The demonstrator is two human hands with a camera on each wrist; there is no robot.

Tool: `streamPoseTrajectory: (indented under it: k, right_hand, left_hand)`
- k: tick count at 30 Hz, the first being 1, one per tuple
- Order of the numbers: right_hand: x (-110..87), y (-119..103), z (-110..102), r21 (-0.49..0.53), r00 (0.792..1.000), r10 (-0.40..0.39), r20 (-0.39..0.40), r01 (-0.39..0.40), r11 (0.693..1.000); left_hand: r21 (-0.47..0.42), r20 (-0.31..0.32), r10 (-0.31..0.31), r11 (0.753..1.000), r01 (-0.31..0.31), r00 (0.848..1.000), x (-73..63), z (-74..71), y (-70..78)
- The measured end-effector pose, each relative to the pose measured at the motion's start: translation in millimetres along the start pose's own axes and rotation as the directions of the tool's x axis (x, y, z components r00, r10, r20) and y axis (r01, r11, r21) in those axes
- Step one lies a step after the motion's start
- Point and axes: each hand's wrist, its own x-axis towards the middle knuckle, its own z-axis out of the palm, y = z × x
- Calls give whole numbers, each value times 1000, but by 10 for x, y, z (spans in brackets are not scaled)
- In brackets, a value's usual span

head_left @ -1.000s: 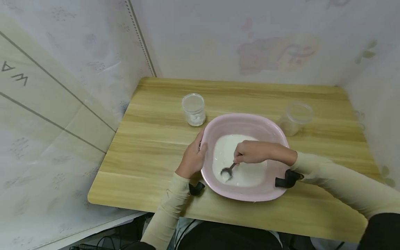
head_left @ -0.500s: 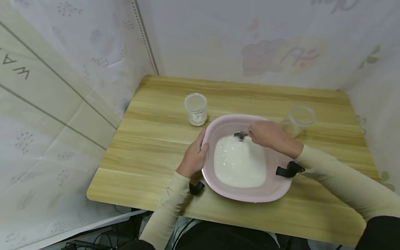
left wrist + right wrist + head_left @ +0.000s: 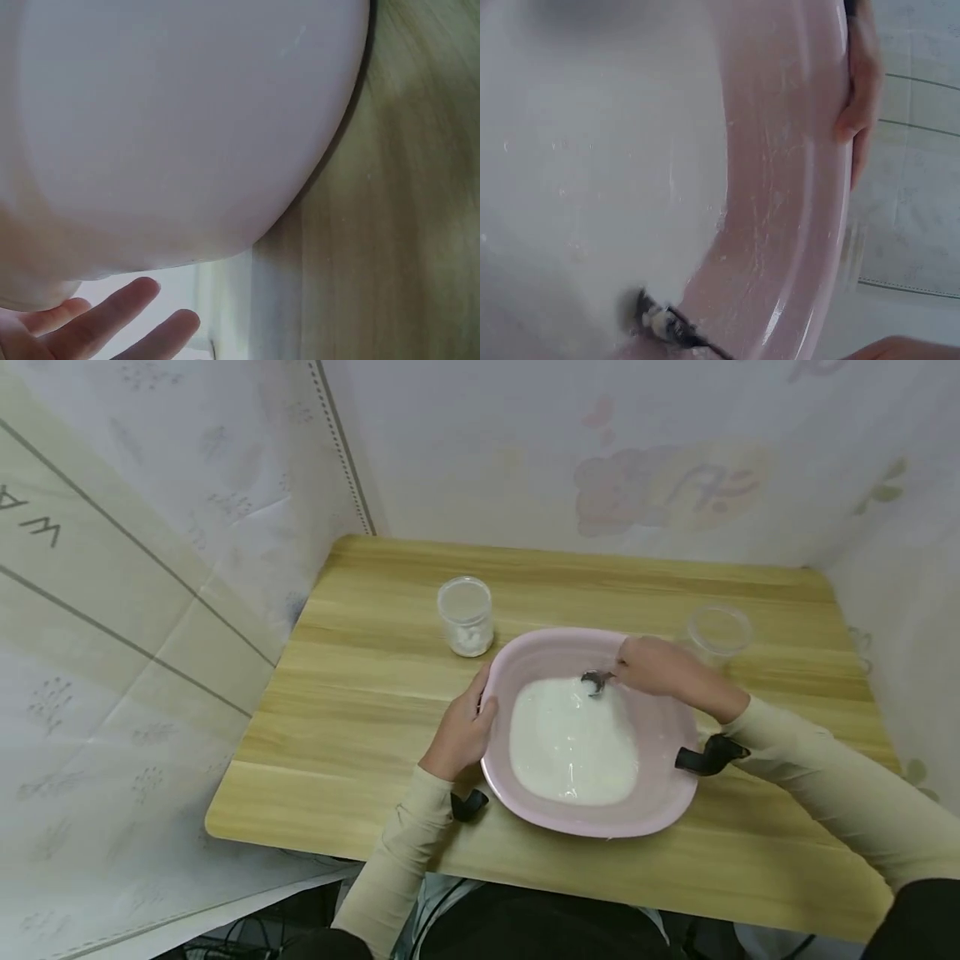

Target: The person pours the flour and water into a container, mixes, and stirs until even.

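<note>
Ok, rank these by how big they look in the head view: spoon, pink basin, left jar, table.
1. Table
2. Pink basin
3. Left jar
4. Spoon, judged by its visible part; the right hand covers its handle end.

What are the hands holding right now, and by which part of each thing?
The right hand holds the spoon by its handle. The left hand grips the basin at its left rim, thumb on top.

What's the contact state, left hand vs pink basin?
Touching. The right wrist view shows it: the left hand is at the side of the pink basin, thumb lapped over its edge.
</note>
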Motion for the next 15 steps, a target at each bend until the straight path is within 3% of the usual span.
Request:
streamPoseTrajectory:
  k: [5,9,12,15]
  right_hand:
    - [189,-54,84,130,999,-40,31,35,991]
    - [264,-202,164,180,988,-153,35,144,973]
    - [231,-292,215,155,963,-265,52,255,955]
    - [122,-398,282,149,930,-322,177,299,943]
  left_hand:
    - [-1,1,12,1000,-12,1000,18,39,27]
    - [5,10,13,1000,-13,1000,34,75,55]
    - [18,20,14,1000,-15,1000,42,111,79]
    - [38,19,13,999,-13,1000,41,141,105]
